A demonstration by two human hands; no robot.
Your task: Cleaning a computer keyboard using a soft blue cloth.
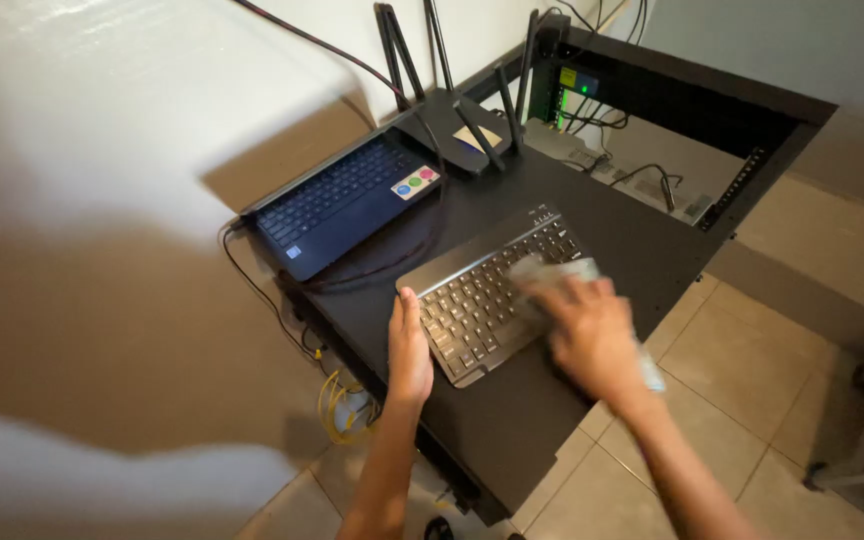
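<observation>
Two hands on keyboard [492, 295], mid black desk [512, 420]. Left hand [409, 350] flat along its left edge, pinning it so it can't slide. Right hand [592, 335] blurred, fingers closed on pale cloth [552, 272], probably a wipe, pressed onto keys. Laptop [342, 205], router [462, 125] behind, clear of hands.

Dim indoor scene under warm, uneven light. A bright overexposed patch washes out the wall [72, 90] at upper left; broad soft shadows cross it below. The black tabletop [512, 420] shows faint sheen. The right hand [592, 335] is motion-blurred over the keyboard [482, 300]; the left hand [409, 350] stays sharper. Straight edges bow toward the frame borders.
</observation>
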